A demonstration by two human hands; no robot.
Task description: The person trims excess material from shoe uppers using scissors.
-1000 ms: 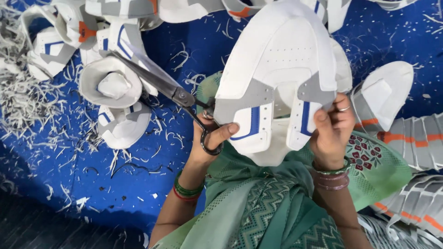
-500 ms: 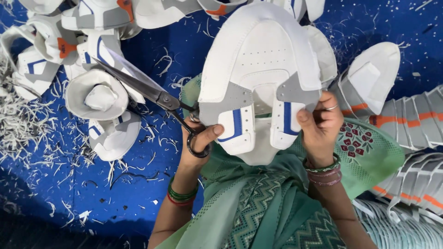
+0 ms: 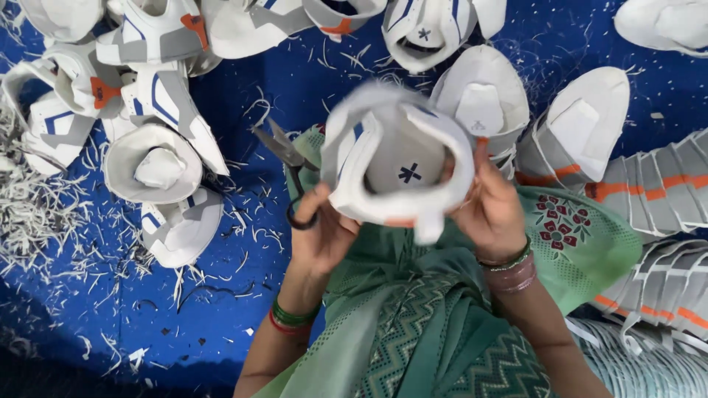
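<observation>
Shoe upper (image 3: 402,166) between both hands' grip

Shoe upper (image 3: 402,166) sat between both hands, left hand (image 3: 321,232) also carrying scissors (image 3: 289,158) at its left. Finished uppers (image 3: 158,166) lay piled far left, stacked strips (image 3: 664,184) at right, trimmings (image 3: 44,214) scattered on the floor (image 3: 243,88).

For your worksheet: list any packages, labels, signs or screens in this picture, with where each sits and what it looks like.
None in view: only white shoe uppers, scissors and scraps on a blue sheet.
Nearest to a label: a small black cross mark inside the white upper held in both hands.
</observation>
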